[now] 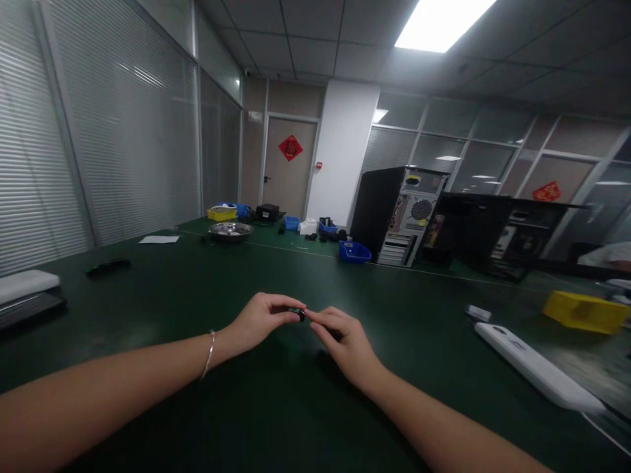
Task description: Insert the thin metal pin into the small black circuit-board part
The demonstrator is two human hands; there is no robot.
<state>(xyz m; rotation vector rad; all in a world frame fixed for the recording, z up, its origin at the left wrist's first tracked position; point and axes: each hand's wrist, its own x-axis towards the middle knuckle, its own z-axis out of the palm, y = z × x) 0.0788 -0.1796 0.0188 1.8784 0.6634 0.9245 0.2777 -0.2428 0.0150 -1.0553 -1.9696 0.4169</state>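
Observation:
My left hand (259, 322) pinches a small dark round part with a greenish edge (300, 315) between thumb and forefinger, a little above the green tabletop (276, 394). What kind of part it is, I cannot make out. From the other side, my right hand (348, 338) brings its outstretched index fingertip up against the part. The right thumb stands apart from that finger, and nothing shows gripped between them. A thin bracelet (210, 355) circles my left wrist.
A white power strip (537, 368) and a yellow bin (585, 312) lie right. Computer towers (411, 217) and a blue bin (353, 251) stand behind. Far left are a metal bowl (231, 231), a white paper (158, 240) and a black object (107, 266). A person's sleeve (608, 255) shows far right.

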